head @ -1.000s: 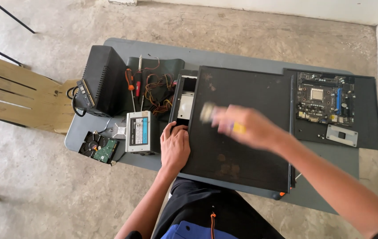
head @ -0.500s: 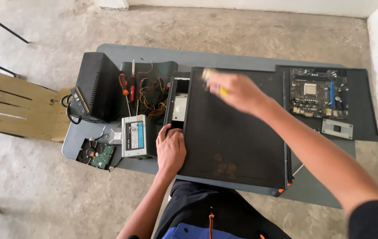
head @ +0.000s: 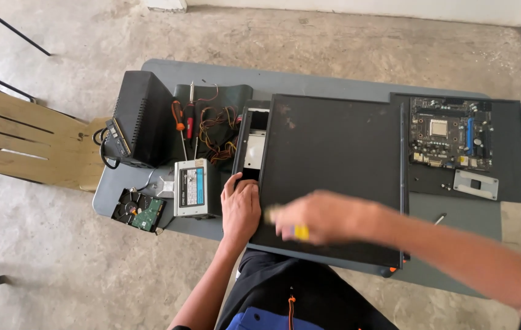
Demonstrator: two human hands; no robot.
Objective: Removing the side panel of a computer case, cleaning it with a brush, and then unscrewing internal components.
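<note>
The black computer case (head: 334, 165) lay flat on the grey tabletop (head: 309, 82). The left hand (head: 240, 208) rested on its near-left edge, fingers together. The right hand (head: 318, 215), blurred, hovered over the near edge, fingers pinching a yellow-handled tool (head: 299, 231).

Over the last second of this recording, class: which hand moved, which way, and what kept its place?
The right hand, gripping a small yellow-tipped object, swept from the far part of the black computer case panel back to its near edge, blurred with motion. The left hand stayed pressed on the panel's left edge. The motherboard, power supply and hard drive kept their places.
</note>
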